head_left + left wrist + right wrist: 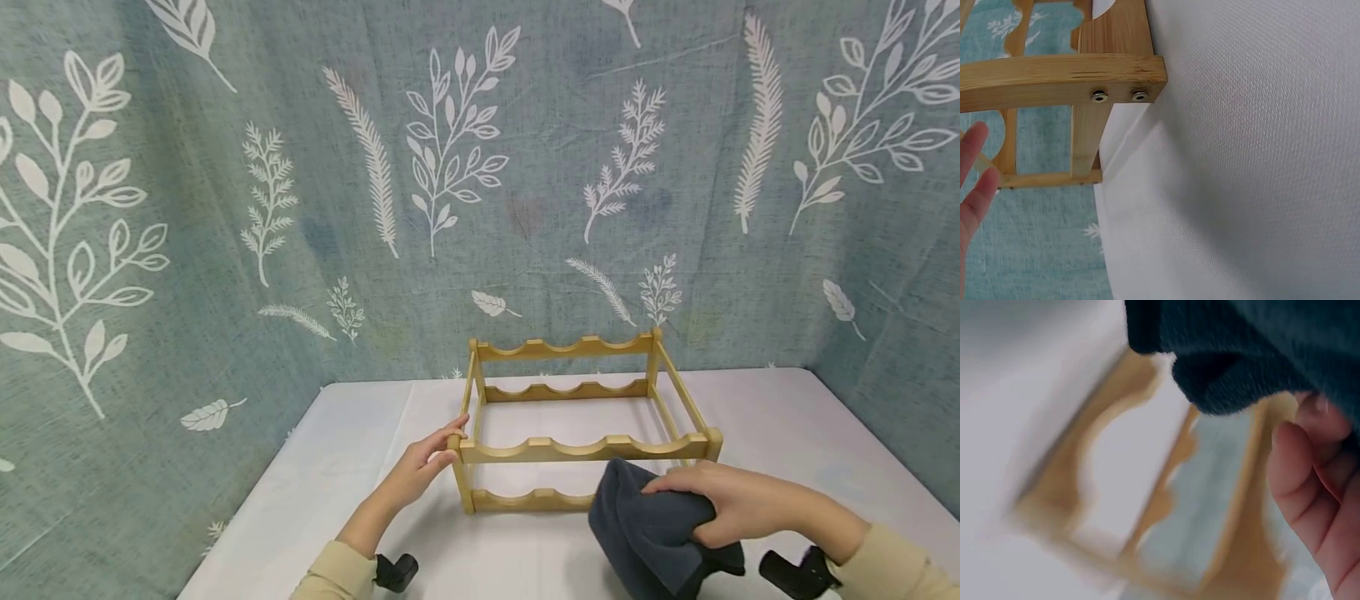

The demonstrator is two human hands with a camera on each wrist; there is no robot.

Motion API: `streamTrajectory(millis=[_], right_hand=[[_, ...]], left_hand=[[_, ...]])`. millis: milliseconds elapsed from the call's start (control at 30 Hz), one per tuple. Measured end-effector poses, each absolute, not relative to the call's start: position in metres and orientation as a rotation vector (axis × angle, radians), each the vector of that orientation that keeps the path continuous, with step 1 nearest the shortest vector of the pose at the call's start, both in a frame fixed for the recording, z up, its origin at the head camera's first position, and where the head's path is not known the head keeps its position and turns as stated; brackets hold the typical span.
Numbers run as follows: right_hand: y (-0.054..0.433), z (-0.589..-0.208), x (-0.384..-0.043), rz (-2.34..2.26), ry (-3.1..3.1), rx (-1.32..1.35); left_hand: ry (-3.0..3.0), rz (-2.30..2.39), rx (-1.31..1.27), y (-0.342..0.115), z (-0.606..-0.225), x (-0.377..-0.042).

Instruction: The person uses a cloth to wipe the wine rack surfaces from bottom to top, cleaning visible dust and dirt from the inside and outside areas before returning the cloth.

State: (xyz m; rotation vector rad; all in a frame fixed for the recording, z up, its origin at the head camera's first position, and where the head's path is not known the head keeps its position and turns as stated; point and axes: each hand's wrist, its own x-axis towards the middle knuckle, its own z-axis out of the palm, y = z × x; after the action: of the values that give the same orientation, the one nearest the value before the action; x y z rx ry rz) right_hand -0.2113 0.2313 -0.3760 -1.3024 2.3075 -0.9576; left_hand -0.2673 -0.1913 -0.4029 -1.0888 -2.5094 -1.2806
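Note:
A two-tier wooden bottle rack (585,450) with scalloped rails stands on the white table. My left hand (416,468) touches its front left corner post, and the fingers look fairly straight. In the left wrist view, two fingers (977,200) show beside the bamboo frame (1054,81), which has two bolts. My right hand (750,504) grips a folded dark blue-grey cloth (648,533) in front of the rack's right half. The right wrist view has the cloth (1241,369) bunched above the curled fingers (1291,462), with the rack blurred behind it.
The white tabletop (360,417) extends around the rack on both sides. A teal curtain (510,208) with white leaf prints hangs behind the table and along its sides. Each wrist carries a small black camera (396,572).

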Motion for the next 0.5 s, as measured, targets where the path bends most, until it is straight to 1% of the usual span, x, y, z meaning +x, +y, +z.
streamTrajectory(millis=[133,233,333,500], right_hand=[[0.180,-0.355,-0.217,-0.757,2.434,-1.454],[0.142,-0.347,-0.223,-0.663,2.491,-1.420],[0.105,-0.351,-0.230,-0.638,2.506,-1.388],[0.059,-0.367,-0.237,-0.661,2.579,-1.426]], left_hand=[[-2.528,-1.283,-1.077,-0.194,-0.401,-0.267],[-2.543,-1.324,-1.078,-0.195,-0.401,-0.267],[-2.549,-1.380,-1.084,-0.196,-0.401,-0.268],[-2.569,-1.411,-1.046,-0.196,-0.402,-0.268]])
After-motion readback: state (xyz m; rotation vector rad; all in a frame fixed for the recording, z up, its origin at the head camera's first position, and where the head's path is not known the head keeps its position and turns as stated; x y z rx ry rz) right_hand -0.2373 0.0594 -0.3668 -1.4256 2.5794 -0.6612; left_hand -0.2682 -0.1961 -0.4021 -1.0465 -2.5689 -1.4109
